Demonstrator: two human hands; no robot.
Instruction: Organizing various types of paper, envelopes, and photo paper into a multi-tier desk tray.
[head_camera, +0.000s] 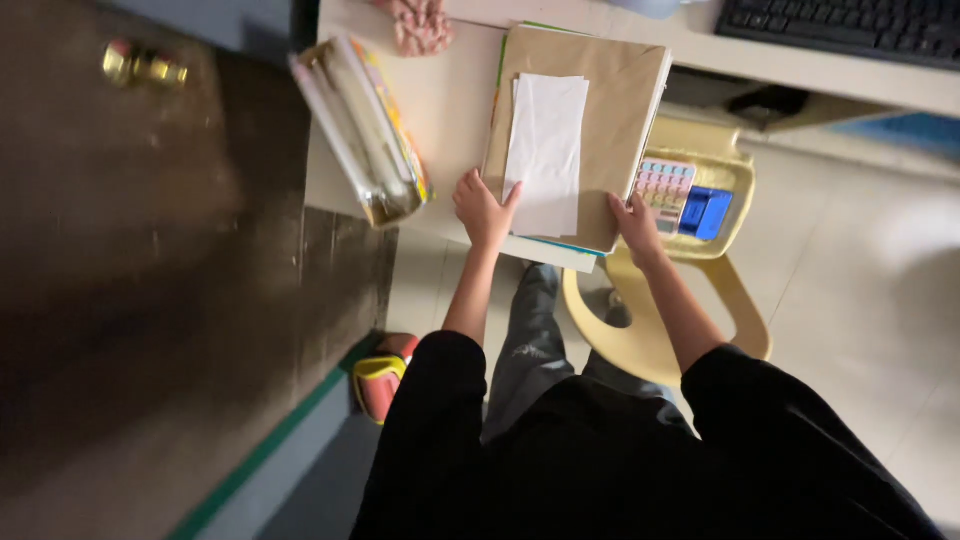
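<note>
Fingers of both hands are pressing flat on a brown folder's near edge.
The left hand (484, 210) and right hand (636, 224) are steadying the brown folder (620, 110), under a white paper (547, 150), squarely on the desk (450, 110).

Brown envelope (620, 90), white paper (547, 150), yellow chair (735, 300).

A pale desk (455, 110) carries a brown paper-covered stack (610, 110) near its near edge, a bundle of folders (365, 130) at its left, and a black keyboard (850, 28) far right.
</note>
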